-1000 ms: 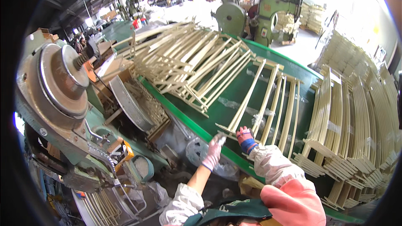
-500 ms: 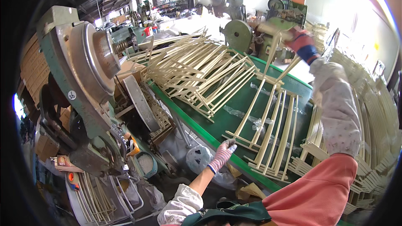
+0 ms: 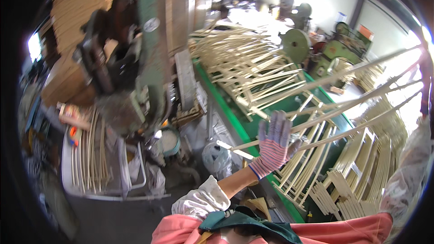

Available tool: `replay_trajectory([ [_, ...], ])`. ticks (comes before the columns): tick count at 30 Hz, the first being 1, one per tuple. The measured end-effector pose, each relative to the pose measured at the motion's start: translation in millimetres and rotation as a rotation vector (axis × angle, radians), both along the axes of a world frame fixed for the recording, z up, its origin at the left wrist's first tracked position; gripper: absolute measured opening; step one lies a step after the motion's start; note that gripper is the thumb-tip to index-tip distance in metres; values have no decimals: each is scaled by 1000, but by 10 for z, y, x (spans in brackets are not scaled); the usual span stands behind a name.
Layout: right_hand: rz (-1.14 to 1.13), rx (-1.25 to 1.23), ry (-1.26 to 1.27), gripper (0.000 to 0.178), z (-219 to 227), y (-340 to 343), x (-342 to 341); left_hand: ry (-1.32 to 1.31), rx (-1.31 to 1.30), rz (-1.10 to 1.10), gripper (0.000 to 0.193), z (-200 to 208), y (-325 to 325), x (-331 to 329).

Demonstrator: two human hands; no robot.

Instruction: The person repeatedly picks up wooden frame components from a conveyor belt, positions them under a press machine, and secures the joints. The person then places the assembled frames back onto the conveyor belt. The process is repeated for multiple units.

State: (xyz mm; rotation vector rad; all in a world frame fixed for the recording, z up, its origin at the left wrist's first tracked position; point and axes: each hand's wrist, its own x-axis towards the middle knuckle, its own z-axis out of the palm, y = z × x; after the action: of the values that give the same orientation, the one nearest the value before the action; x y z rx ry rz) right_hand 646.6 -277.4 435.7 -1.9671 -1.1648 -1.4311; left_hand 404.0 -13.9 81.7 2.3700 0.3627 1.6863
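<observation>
My left hand [image 3: 273, 147], in a striped knit glove, is raised with its fingers spread against the near part of a pale slatted wooden frame [image 3: 357, 70]. The frame hangs tilted above the green bench, its long slats running up to the right. At the far right rim my right hand [image 3: 425, 74] grips the other end of the slats, though its fingers are dark and partly cut off. Beneath the raised frame, more slatted frames [image 3: 312, 153] lie on the green bench [image 3: 242, 131].
A loose heap of slatted frames [image 3: 253, 70] covers the bench's far end. Stacked frames [image 3: 357, 171] stand at the right. A large green machine [image 3: 151, 49] rises at the left, above a grey tray cart [image 3: 68, 171] holding wooden strips [image 3: 90, 153]. A plastic bag [image 3: 217, 158] is below the bench edge.
The view has turned left. My right hand has swung out to the right rim with the frame, and my left hand has risen from the bench edge and spread against it.
</observation>
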Motion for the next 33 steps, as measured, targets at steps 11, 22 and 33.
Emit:
replay_trajectory([
  [11, 956, -521, 1191, 40, -2539, 2000, -2100, 17, -427, -220, 88, -940, 324, -1592],
  [22, 1159, -1156, 1797, 29, -4429, 3347, -3130, -580, -1486, -263, 24, -1479, 904, -2517],
  [33, 1142, -1325, 2284, 28, -4828, 3328, -3519, -551, -1600, -208, 29, -1507, 973, -3167],
])
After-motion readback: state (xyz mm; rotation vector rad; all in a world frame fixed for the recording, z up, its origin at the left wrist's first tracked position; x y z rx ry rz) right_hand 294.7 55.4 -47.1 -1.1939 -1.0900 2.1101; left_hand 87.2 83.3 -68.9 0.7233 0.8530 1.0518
